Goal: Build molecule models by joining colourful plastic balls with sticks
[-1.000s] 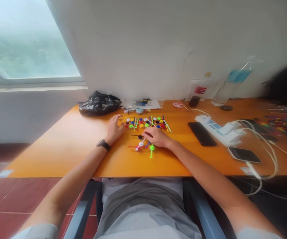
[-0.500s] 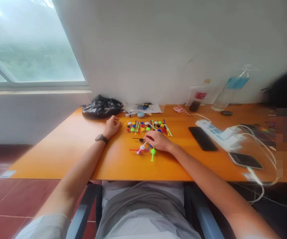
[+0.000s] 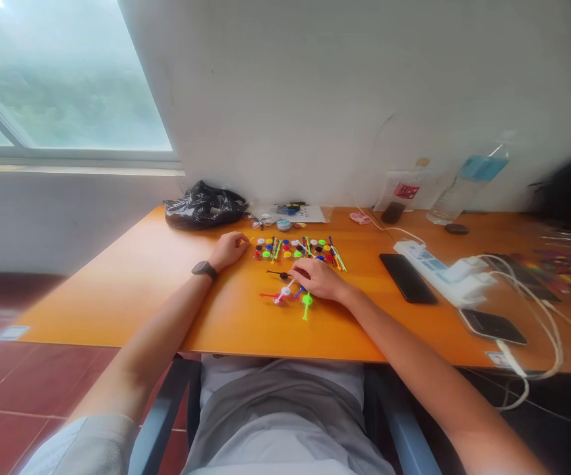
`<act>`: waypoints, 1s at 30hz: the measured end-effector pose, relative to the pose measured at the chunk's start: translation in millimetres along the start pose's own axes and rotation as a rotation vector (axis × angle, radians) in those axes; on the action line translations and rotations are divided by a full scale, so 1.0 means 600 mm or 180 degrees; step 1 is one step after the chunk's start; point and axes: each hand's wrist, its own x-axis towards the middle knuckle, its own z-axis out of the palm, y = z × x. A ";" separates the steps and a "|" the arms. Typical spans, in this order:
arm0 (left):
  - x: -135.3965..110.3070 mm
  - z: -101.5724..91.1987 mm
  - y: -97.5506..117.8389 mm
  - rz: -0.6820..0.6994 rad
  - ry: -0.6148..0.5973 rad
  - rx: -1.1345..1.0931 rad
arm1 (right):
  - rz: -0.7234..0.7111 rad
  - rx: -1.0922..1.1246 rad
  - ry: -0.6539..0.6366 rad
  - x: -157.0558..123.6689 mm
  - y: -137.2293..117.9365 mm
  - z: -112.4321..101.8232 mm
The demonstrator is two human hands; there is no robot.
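Take your right hand as the centre of the dial, with twelve o'clock toward the wall. That hand is low over the orange table, fingers bent downward, their tips at the upper end of the white stick; you seem to be touching it, but I cannot tell whether you are gripping it. The loose group of stick-and-disc pieces lies around eight o'clock, just beside your fingers: the black piece toward nine, the white stick and the red stick between eight and nine, the green piece at seven, and a blue stick partly hidden close under your hand. Your left hand, a dark watch on its wrist, rests between nine and ten o'clock, fingers curled together, their tips at a thin yellow stick; whether they are pinching it, I cannot tell. Around eleven o'clock, between your hands and beyond them, small coloured discs lie in rows with bundles of sticks among them. Farther out, you have a black plastic bag at ten, a white paper at twelve, a tilted clear bottle at two and a black phone at three.
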 end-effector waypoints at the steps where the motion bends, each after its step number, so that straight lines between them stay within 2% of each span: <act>1: 0.000 0.000 -0.001 -0.0122 0.0042 0.0024 | -0.0002 -0.0007 0.0003 0.000 0.001 0.000; 5: -0.001 0.000 0.003 -0.0513 0.0073 0.0251 | -0.0011 -0.0041 0.0012 0.000 0.002 0.001; 9: -0.002 -0.002 0.006 -0.0695 0.0103 0.0304 | 0.0005 -0.0037 0.0003 0.000 0.000 0.000; 14: -0.003 -0.009 0.011 -0.0605 0.0569 0.0073 | -0.0039 0.0014 0.0141 -0.001 -0.003 -0.002; 17: -0.001 -0.017 0.029 -0.0534 0.0726 -0.0321 | -0.0102 0.0129 0.0283 -0.001 -0.006 -0.003; 20: -0.001 -0.022 0.069 -0.0338 0.0581 -0.1159 | -0.0113 0.0546 0.0466 0.002 -0.012 -0.001; 24: -0.019 -0.013 0.157 0.0109 0.0148 -0.2199 | -0.0051 0.1057 0.0638 0.006 -0.021 0.002; 27: -0.047 0.009 0.221 0.0414 -0.0014 -0.2590 | 0.0066 0.1313 0.0578 0.008 -0.019 0.007; 30: -0.073 0.036 0.258 0.0672 -0.0287 -0.2719 | 0.0195 0.1704 0.0458 0.011 -0.005 0.018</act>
